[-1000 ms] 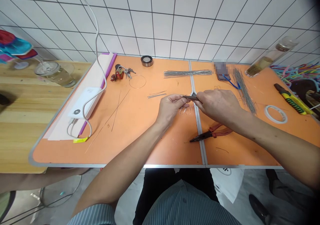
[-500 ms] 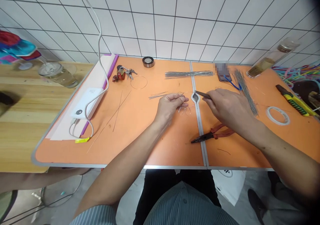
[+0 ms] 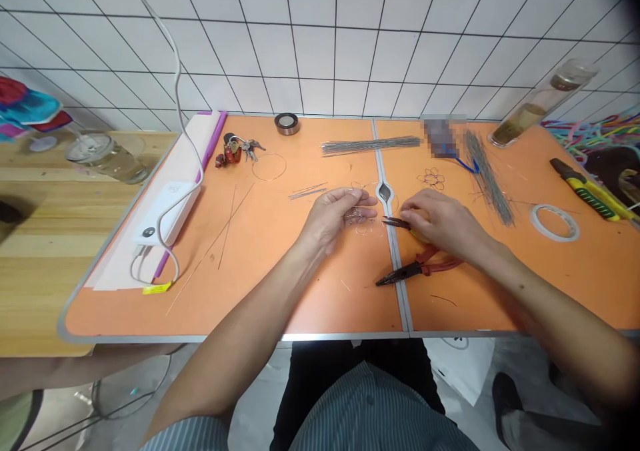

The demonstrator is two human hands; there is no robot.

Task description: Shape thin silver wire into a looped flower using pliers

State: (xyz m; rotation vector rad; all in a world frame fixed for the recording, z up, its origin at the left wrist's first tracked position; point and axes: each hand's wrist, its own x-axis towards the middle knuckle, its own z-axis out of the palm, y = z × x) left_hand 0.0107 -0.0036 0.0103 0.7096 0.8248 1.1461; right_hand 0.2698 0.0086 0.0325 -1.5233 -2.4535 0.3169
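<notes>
1. Since the earlier frame, our right hand [image 3: 443, 217] brings its small pliers [image 3: 399, 222] nearer us, fingers closed around them.
2. Our left hand [image 3: 320, 223] pinches looped wire [image 3: 361, 218] above the counter [image 3: 345, 311].
3. Beyond, one wire flower [image 3: 431, 179] looks done; straight wires [image 3: 370, 145] lie unbent.

On the orange table [image 3: 270, 244] lie red-handled pliers [image 3: 418, 269], two wire bundles [image 3: 371, 145], keys [image 3: 250, 149], dark tape [image 3: 287, 125] and a white ring [image 3: 536, 223].
</notes>
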